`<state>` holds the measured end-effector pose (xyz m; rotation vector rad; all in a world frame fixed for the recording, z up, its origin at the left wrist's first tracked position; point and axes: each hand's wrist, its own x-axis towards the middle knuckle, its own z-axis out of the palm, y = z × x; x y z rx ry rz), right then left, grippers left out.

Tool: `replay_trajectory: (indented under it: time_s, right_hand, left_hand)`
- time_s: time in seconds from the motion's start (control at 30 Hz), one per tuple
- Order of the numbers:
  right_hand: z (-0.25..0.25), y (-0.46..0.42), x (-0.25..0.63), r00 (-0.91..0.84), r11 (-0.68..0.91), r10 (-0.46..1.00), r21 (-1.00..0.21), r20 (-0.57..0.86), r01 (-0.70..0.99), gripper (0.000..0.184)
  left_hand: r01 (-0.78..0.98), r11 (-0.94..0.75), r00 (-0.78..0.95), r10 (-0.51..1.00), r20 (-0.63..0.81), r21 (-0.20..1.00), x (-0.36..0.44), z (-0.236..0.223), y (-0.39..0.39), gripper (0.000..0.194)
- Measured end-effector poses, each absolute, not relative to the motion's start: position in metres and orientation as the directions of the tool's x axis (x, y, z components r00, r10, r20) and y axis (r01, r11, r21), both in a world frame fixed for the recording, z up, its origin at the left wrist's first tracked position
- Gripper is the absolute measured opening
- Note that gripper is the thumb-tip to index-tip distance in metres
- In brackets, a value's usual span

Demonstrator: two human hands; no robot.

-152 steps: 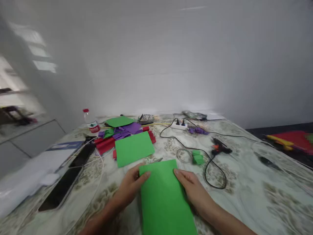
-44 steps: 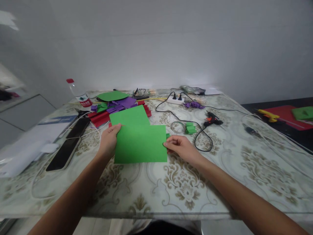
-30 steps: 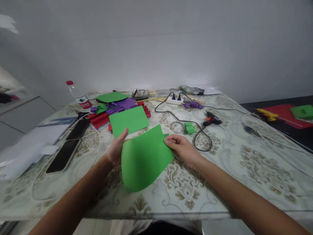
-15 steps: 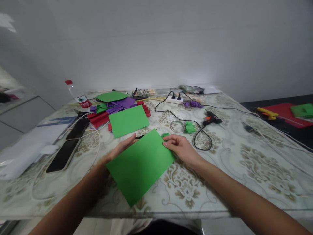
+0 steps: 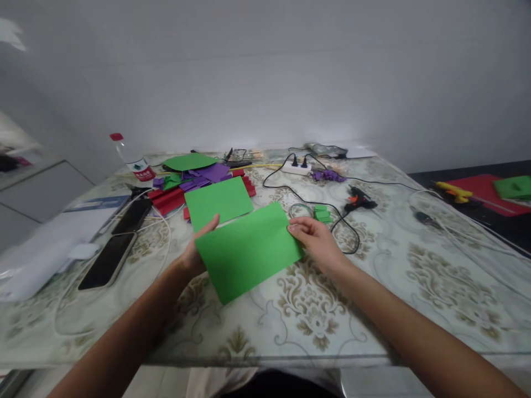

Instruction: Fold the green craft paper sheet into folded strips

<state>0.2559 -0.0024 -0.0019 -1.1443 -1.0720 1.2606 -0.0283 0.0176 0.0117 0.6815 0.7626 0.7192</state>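
Your right hand [image 5: 318, 241] pinched the paper [image 5: 251, 254], long axis slanting rightward and away; your left hand [image 5: 194, 255] gripped indiscernibly.

Angling forearms [image 5: 136, 323] inward from near side; pinching with right hand [image 5: 316, 241]; extending thumb [image 5: 211, 223] on partly hidden left hand [image 5: 193, 257].

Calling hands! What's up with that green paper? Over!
Right hand pinching the green sheet by its right edge. Left hand at its left end, fingers hidden. Second green sheet lying just beyond.

Green rectangular sheet [image 5: 252, 253], flat, held aslant.
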Motion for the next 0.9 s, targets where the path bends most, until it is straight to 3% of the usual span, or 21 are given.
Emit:
replay_trajectory:
  time_s: [0.2,0.37,0.53,0.73,0.9]
  right_hand:
    - [-0.003,0.002,0.257,0.144,-0.101,0.979,-0.962,-0.141,-0.252,0.048]
    - [-0.005,0.002,0.257,0.201,-0.087,0.971,-0.972,-0.132,-0.217,0.044]
    - [-0.005,0.003,0.259,0.214,0.004,0.977,-0.994,-0.019,-0.107,0.029]
    - [0.003,-0.002,0.261,0.197,0.255,0.924,-0.912,0.328,0.322,0.010]
    - [0.009,-0.004,0.261,0.120,0.220,0.959,-0.945,0.255,0.243,0.010]
  left_hand:
    - [-0.484,0.301,0.332,0.932,-0.146,0.822,-0.023,0.014,0.022,0.058]
    - [-0.420,0.206,0.227,0.967,-0.118,0.884,-0.021,0.014,0.024,0.047]
    - [-0.355,0.212,0.172,0.972,-0.160,0.910,-0.023,0.010,0.026,0.045]
    - [-0.230,0.190,0.081,0.981,-0.176,0.955,-0.018,0.007,0.022,0.033]
    - [-0.062,0.133,0.040,0.991,-0.131,0.989,-0.022,0.003,0.020,0.047]
